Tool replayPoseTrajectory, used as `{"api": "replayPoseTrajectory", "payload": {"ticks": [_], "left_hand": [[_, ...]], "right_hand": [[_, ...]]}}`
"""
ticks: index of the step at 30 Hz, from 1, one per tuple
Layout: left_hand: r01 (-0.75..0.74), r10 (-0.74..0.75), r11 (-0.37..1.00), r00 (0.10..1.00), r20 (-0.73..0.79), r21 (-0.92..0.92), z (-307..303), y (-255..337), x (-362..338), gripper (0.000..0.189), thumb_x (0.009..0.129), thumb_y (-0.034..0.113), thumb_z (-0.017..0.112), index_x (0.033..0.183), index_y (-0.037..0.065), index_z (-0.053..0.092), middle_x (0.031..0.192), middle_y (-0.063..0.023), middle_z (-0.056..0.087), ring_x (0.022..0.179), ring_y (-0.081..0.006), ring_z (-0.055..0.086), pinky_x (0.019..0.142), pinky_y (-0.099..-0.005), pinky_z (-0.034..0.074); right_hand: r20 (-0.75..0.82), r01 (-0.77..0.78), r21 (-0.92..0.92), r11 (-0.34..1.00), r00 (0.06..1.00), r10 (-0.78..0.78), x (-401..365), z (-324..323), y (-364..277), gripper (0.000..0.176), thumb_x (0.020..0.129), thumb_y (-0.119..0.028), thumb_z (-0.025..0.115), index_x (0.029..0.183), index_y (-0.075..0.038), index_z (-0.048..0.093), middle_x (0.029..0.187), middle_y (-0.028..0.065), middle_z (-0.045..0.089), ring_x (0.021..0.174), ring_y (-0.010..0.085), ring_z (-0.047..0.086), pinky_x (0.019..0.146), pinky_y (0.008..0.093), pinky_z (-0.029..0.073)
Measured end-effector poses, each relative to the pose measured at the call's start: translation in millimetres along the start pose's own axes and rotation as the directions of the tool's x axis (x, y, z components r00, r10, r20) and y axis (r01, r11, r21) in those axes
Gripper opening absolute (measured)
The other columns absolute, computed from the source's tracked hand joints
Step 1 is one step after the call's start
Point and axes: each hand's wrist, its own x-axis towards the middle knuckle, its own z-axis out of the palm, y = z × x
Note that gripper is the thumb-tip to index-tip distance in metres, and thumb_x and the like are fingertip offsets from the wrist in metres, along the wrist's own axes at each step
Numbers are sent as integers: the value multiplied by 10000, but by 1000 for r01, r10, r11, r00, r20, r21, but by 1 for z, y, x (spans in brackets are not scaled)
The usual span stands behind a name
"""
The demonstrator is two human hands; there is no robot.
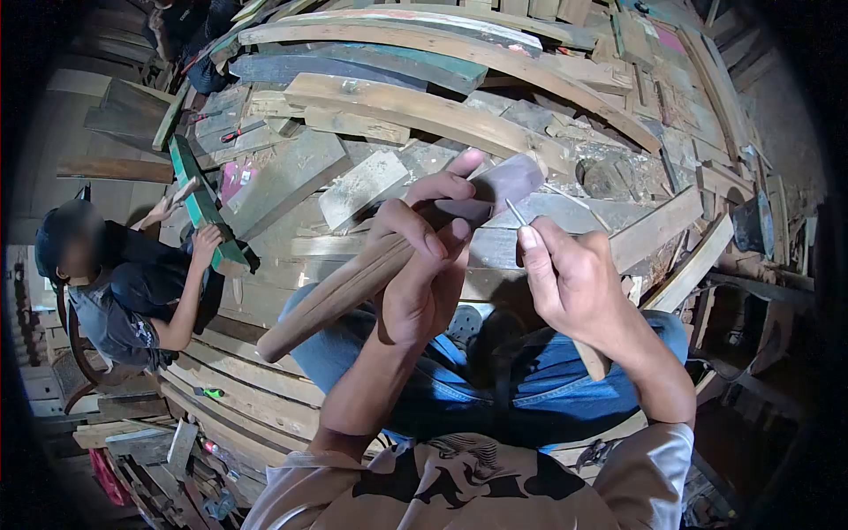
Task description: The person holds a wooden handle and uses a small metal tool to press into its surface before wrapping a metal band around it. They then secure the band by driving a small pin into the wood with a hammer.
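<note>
Left hand (411, 283) curled round long wooden piece (340, 296); right hand (574, 274) gripping pointed tool (516, 215), tip near piece's far end. Probably close tool-work; next move wants steady hold.

Planks (389, 104) beyond left grip (415, 287)

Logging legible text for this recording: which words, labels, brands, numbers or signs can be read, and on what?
None can be read.
Dark top, upper left: pale marks, too small to read.
Co-worker's grey shirt: print too small and blurred.
Wearer's shirt: a printed picture, no legible words.
</note>
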Motion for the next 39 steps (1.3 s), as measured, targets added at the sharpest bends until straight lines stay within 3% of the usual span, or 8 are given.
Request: {"api": "replayPoseTrajectory", "payload": {"ticks": [2,19,22,25,29,33,37,39], "left_hand": [[-38,39,999,999,-18,38,-1,-2,-1,156,944,-34,569,884,106,537,1284,-178,555,1441,-352,339,1144,-464,335],[-29,30,998,1000,-7,51,-3,-6,-2,165,949,-39,561,895,112,519,1260,-175,541,1417,-334,378,1133,-453,361],[-42,42,999,999,-22,8,-2,-5,-2,178,940,-56,560,892,110,516,1246,-158,536,1411,-333,380,1119,-418,381],[-20,20,1000,999,-25,10,-2,-6,-5,173,944,-47,559,892,111,514,1250,-155,530,1404,-333,383,1124,-421,372],[-8,7,1000,999,-36,-26,0,-4,-5,181,942,-50,565,881,109,504,1243,-148,528,1402,-327,381,1107,-419,391],[40,-46,997,993,-108,-60,3,-3,-6,203,938,-63,555,893,127,498,1241,-112,537,1415,-308,370,1134,-468,377],[48,-71,986,988,-137,-162,2,-1,-5,216,918,-76,551,889,131,496,1235,-98,542,1417,-297,371,1146,-491,381],[78,-99,988,984,-151,-137,2,0,-7,215,910,-75,557,885,130,496,1229,-97,544,1413,-293,380,1140,-502,395]], "right_hand": [[24,-97,24,995,995,96,2,-2,-1,195,972,-123,573,828,7,587,461,178,514,438,352,608,409,421,470],[0,-85,-12,996,996,85,3,-1,6,266,987,-129,544,766,16,568,451,176,496,426,360,592,408,440,453],[32,7,38,999,999,-9,1,1,-2,275,988,-139,549,766,22,569,458,180,500,428,357,596,400,425,452],[12,-120,38,992,993,120,7,-7,4,247,986,-126,549,791,21,583,476,188,518,443,354,609,403,423,457],[2,-8,-1,1000,1000,8,-1,0,-4,264,985,-116,548,756,12,577,476,184,519,445,351,612,404,414,460],[-42,-20,-43,999,999,18,4,-1,4,240,964,-134,577,767,2,576,459,168,519,421,358,590,416,440,466],[43,-40,-78,996,998,43,-1,-1,-1,245,973,-152,570,784,2,579,465,177,518,442,372,594,430,458,470],[-48,-65,-85,994,997,61,2,-1,7,231,968,-152,575,790,-4,584,457,178,513,421,367,587,432,461,474]]}}
